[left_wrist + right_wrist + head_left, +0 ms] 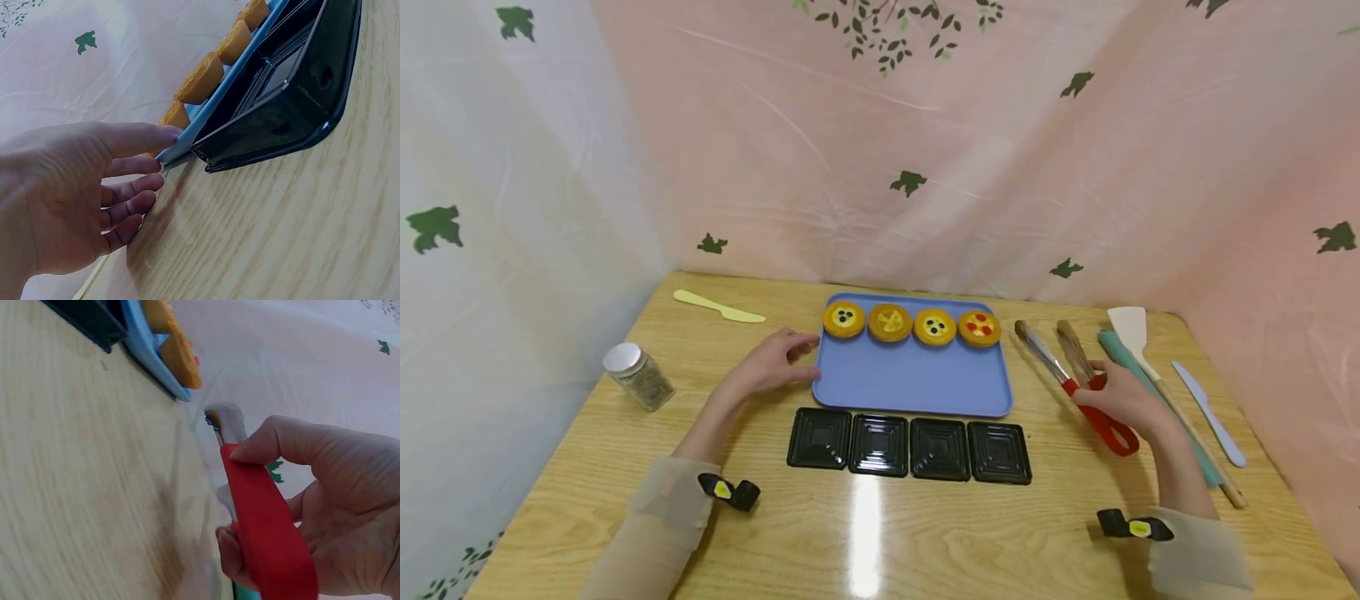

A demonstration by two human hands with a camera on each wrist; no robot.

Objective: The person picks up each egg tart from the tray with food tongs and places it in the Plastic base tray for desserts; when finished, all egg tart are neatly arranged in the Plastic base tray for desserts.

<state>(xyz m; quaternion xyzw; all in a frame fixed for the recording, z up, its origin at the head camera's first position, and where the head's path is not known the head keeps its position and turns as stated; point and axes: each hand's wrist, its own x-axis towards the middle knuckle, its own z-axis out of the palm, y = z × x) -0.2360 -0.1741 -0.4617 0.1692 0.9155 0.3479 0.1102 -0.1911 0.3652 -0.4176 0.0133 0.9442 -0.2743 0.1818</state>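
My right hand (1116, 394) grips a pair of tongs (1105, 423) with red handles and metal arms. In the right wrist view the thumb presses on one red handle (265, 525) and the fingers lie around the other side. The tongs' arms are spread apart. At the left edge of a blue tray (910, 385), my left hand (767, 364) rests with loosely bent fingers; thumb and fingertips touch or nearly touch the rim. Along the tray's far side stand several egg tarts, among them one with red topping (979, 329) and one with yellow pieces (890, 322).
Several black square containers (878, 446) line up in front of the tray. A glass jar (640, 377) and a yellow knife (718, 307) lie to the left. On the right are a white spatula (1129, 329), a teal utensil (1206, 467) and a pale blue knife (1210, 414).
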